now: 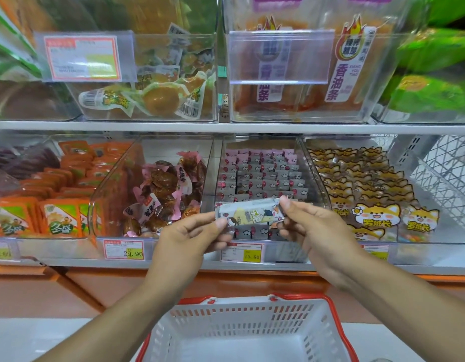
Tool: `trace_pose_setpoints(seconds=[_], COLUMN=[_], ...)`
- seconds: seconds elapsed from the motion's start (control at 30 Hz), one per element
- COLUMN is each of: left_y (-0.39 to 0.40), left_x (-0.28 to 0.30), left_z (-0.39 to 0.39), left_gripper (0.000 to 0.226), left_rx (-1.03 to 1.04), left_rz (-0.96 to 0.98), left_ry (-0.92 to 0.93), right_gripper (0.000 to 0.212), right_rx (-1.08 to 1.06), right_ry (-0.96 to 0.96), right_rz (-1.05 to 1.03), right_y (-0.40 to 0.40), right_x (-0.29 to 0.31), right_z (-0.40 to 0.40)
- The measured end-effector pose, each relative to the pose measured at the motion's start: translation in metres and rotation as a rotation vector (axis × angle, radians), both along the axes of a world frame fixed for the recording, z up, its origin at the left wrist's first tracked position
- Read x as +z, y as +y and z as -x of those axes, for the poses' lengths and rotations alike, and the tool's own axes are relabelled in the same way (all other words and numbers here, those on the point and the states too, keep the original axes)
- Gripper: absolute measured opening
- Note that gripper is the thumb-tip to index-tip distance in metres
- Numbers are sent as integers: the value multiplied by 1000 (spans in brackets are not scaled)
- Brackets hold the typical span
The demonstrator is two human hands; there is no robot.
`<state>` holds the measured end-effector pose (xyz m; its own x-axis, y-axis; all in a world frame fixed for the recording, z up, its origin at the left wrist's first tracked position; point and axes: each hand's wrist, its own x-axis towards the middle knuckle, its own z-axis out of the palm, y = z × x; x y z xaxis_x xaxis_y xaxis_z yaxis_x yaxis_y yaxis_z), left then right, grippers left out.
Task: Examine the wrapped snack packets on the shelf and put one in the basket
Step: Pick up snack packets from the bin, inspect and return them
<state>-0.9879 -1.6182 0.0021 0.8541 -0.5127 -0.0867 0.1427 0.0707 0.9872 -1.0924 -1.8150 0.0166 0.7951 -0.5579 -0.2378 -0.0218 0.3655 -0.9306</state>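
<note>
A small wrapped snack packet, pale grey with a cartoon print, is held level in front of the lower shelf. My left hand pinches its left end and my right hand pinches its right end. Behind it a clear bin holds rows of the same grey and pink packets. A white basket with a red rim and handles sits low in the middle, directly below the hands, and nothing shows inside it.
Neighbouring clear bins hold brown wrapped snacks, orange packets and cat-print packets. Upper shelf bins hold larger bags. Price tags line the shelf edge. An orange cabinet front lies below.
</note>
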Motion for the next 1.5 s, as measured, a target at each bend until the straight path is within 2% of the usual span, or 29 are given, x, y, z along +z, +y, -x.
trace_pose_setpoints(seconds=[0.1,0.2,0.27,0.33,0.5,0.7,0.83,0.97,1.03,1.13,1.23,1.33,1.5], left_y=[-3,-5,-6,-8,-10,-9,-10,-7,-6,-7,-12,-16,-17], left_x=[-3,-7,-8,-10,-12,-14,-17,-15,-13,-14,-15,-16,-19], left_z=[-2,-4,-5,-7,-9,-9,-5,-2,2,9,13,12,7], left_gripper=[30,19,17,16,14,13,9,18,27,32,31,26,21], left_rx=[21,35,38,65,98,95,75,46,13,1,-26,-32,-31], left_rz=[67,96,109,129,159,133,76,15,-68,-249,-389,-437,-450], left_ry=[130,181,202,249,309,221,115,5,-172,-493,-731,-829,-846], right_gripper=[19,30,34,26,20,28,45,53,47,30,29,26,25], right_rx=[23,2,-19,-45,-64,-3,153,75,-13,-210,-241,-182,-34], right_ry=[6,-3,-20,-26,-11,-29,-87,-119,-143,-73,-39,4,47], right_rz=[-88,-204,-292,-366,-419,-342,-208,-129,-18,437,744,951,1228], right_y=[-2,-6,-6,-4,-3,-6,-5,-3,-6,-19,-32,-35,-37], right_x=[-2,-1,-2,-3,-2,-3,-1,2,5,12,14,8,-2], right_z=[-1,-3,-4,-5,-6,-5,-4,-12,-20,-39,-61,-76,-89])
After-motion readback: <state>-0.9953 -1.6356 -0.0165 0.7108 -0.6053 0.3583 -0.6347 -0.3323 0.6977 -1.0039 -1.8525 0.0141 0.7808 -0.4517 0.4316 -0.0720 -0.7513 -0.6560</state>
